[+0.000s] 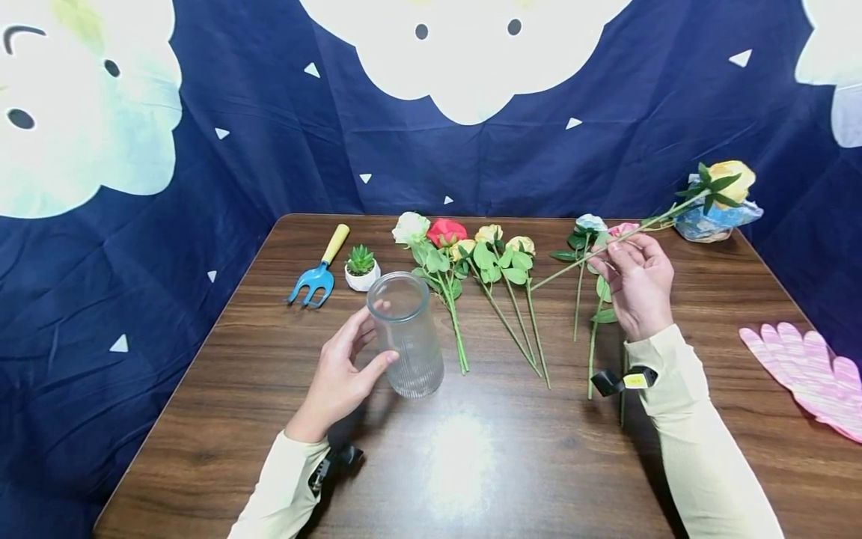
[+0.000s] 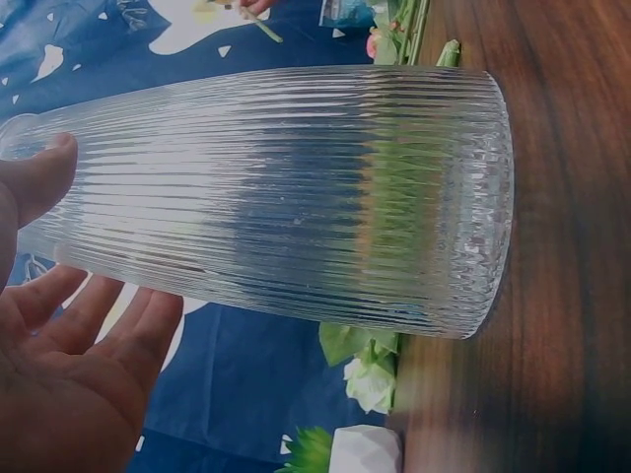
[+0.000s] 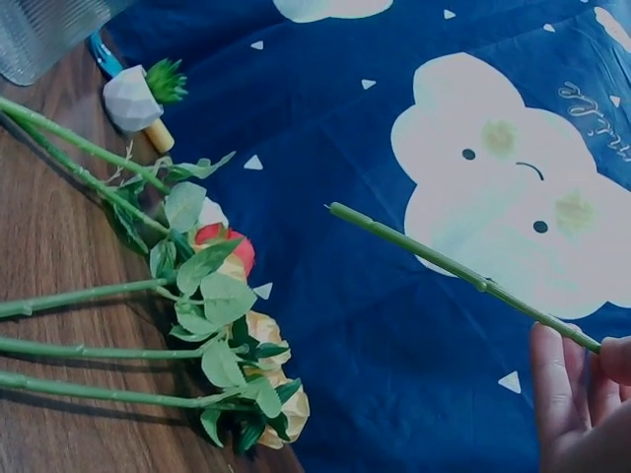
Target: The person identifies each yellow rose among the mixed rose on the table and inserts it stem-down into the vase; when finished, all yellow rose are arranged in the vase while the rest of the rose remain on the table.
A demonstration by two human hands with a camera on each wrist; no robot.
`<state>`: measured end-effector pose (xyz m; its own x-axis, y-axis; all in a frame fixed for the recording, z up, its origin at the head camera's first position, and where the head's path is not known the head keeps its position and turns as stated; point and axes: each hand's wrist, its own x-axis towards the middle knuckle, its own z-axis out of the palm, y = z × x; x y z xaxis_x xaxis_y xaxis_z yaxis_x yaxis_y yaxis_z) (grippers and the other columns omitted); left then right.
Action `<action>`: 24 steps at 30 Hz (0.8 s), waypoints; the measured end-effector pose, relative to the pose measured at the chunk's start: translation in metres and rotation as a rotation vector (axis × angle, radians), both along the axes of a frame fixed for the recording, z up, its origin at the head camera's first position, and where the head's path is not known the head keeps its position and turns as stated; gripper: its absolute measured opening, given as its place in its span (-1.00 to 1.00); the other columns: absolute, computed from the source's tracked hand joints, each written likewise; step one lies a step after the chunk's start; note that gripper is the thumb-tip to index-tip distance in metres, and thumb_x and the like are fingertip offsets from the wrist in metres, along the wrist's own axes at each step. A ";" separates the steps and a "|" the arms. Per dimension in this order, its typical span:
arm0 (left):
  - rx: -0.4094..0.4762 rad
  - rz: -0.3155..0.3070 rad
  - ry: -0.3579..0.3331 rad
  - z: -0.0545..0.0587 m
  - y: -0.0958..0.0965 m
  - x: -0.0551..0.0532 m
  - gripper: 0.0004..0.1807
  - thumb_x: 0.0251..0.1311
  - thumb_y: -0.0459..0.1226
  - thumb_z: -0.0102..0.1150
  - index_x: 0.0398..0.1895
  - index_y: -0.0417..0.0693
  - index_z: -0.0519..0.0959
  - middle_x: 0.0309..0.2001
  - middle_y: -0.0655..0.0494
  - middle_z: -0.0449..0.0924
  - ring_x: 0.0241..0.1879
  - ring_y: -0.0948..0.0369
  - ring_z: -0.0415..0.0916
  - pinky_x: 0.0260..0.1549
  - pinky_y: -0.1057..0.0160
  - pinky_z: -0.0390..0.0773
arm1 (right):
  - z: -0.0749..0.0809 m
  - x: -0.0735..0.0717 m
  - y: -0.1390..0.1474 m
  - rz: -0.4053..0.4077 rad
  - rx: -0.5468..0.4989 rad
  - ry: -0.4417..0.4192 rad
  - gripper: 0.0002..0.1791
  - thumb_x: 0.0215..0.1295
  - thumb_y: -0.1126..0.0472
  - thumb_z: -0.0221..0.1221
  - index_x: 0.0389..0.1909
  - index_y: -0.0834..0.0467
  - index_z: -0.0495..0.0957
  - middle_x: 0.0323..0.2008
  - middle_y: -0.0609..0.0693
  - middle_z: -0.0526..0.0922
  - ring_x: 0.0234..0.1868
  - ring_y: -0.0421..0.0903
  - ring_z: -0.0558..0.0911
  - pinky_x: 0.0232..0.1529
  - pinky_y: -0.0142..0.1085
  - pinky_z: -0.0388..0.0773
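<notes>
Pale sleeves (image 1: 700, 442) cross the bottom edge. Near centre, the left hand (image 1: 342, 378) curls its fingers round a ribbed glass vase (image 1: 417, 348); at right, the right hand (image 1: 641, 284) pinches a yellow rose (image 1: 732, 183) by the stem.

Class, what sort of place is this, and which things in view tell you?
Probably an indoor tabletop set staged for filming: a dark-blue fabric backdrop with white clouds hangs behind a brown wood-grain table, and yellow, rose-like flowers with green stems lie on it.

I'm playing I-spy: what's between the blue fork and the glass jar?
In the head view, a small potted plant stands between the blue fork and the glass jar.
</notes>
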<state>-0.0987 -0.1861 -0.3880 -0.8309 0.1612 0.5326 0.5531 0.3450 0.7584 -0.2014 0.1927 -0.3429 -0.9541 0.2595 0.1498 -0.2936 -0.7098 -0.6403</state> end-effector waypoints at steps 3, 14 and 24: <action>-0.008 0.005 0.001 0.001 0.000 0.000 -0.20 0.04 -0.64 0.42 0.42 -0.36 0.37 0.33 -0.28 0.50 0.27 0.15 0.52 0.27 0.43 0.50 | 0.003 0.001 -0.001 -0.022 -0.029 0.015 -0.77 0.40 0.69 -0.05 -0.25 0.36 0.47 -0.41 0.17 0.72 -0.46 -0.01 0.75 -0.38 -0.26 0.80; 0.006 -0.013 0.003 0.000 0.000 0.001 -0.21 0.07 -0.64 0.39 0.43 -0.35 0.36 0.34 -0.29 0.49 0.27 0.35 0.47 0.30 0.43 0.47 | 0.011 0.007 -0.006 -0.069 -0.069 0.049 -0.86 0.42 0.63 0.02 -0.17 0.37 0.41 -0.30 0.21 0.69 -0.34 0.00 0.76 -0.28 -0.27 0.80; 0.009 -0.017 -0.004 0.000 0.000 0.001 -0.20 0.07 -0.64 0.39 0.43 -0.35 0.35 0.34 -0.29 0.50 0.28 0.31 0.48 0.30 0.42 0.48 | 0.023 0.017 -0.015 -0.105 -0.117 0.153 -0.88 0.40 0.65 0.04 -0.17 0.43 0.39 -0.35 0.28 0.65 -0.35 0.07 0.75 -0.27 -0.22 0.81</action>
<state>-0.0981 -0.1862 -0.3881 -0.8303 0.1703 0.5307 0.5556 0.3289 0.7636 -0.1843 0.1774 -0.3195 -0.8892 0.3806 0.2539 -0.4576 -0.7372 -0.4972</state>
